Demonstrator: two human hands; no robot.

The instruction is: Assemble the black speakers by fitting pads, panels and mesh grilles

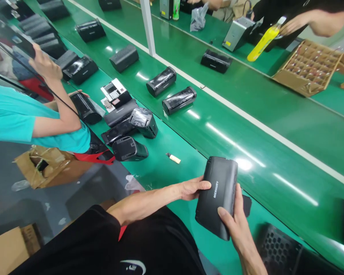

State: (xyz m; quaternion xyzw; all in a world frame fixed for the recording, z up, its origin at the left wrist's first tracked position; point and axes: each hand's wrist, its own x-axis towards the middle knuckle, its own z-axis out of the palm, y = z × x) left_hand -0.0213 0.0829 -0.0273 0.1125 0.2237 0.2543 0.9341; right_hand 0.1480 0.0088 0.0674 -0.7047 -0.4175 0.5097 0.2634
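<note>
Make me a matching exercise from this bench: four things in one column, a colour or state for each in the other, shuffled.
Things:
1. black casing
2. spray bottle
3. cardboard tray
4. conveyor belt

Colour or state:
A. green, glossy
B. yellow, lying tilted
C. held in left hand and right hand
D. brown, split into small cells

Pairs: 1-C, 2-B, 3-D, 4-A
</note>
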